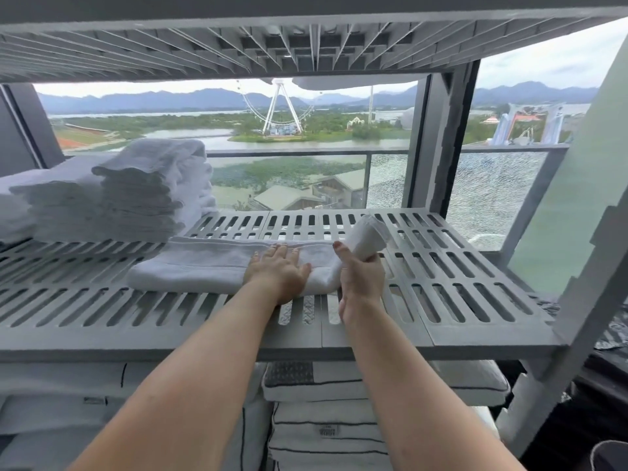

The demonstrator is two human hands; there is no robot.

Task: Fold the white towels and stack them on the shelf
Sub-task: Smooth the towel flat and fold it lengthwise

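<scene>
A person folds a white towel (190, 266) on a grey slotted shelf (458, 266) set in front of a high window. The towel lies lengthwise near the front middle of the shelf, already folded into a long band. The left hand (277, 268) lies flat on it, fingers straight and together, pressing down on the right half of the band. The right hand (360, 273), just beside the left, is curled round the towel's right end (365, 237), which it holds raised off the shelf, tilted up and to the right.

A stack of folded white towels (136, 192) stands at the back left of the same shelf, well apart from the hands, its wavy edges facing the room. More white cloth lies to the left of the stack at the edge of the view.

A second slotted shelf (306, 45) runs overhead. On the level below, white cushions with dark piping (323, 430) are piled up; both bare forearms reach over them.

Through the glass, beyond a balcony railing (306, 153), a Ferris wheel (280, 107) stands on a green island in a lake, with mountains under a pale sky.
</scene>
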